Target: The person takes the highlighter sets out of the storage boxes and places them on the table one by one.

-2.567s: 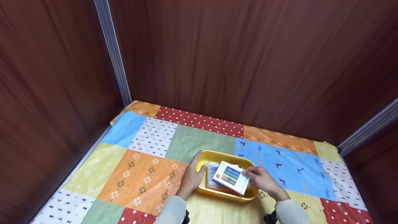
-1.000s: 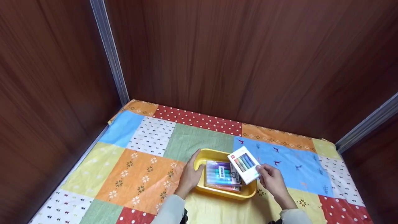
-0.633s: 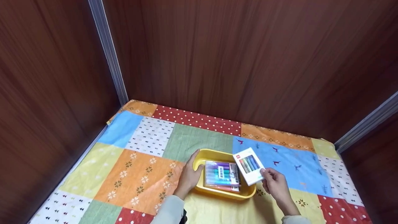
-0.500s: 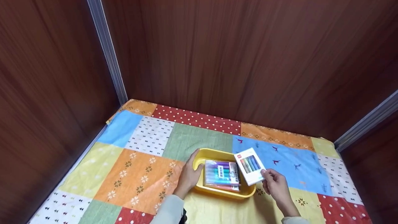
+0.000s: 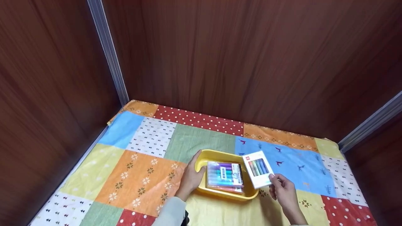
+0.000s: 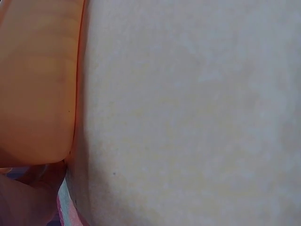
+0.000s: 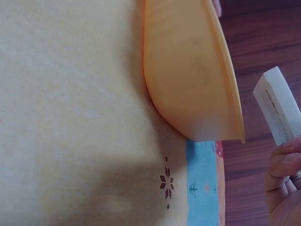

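In the head view, my left hand [image 5: 190, 178] grips the left end of a yellow plastic basin [image 5: 224, 195], thumb inside the rim. Two flat clear packs lie stacked in the basin; the upper pack of markers [image 5: 216, 179] shows purple, teal and blue pens. A white windowed box of coloured sticks [image 5: 262, 181], either crayons or pens, is pinched by its lower right corner in my right hand [image 5: 285, 191]. It is tilted above the basin's right end. The right wrist view shows that box [image 7: 277, 108] clear of the basin wall [image 7: 193, 70], its narrow side facing the camera.
A patchwork cloth [image 5: 144, 182] covers the table under the basin. Dark wood panels [image 5: 201, 62] stand behind and at both sides, with metal strips [image 5: 110, 53] at the corners.
My right hand has lifted the white box off the packs, turned it more upright and carried it right, uncovering the marker pack. The left hand keeps its grip on the basin.
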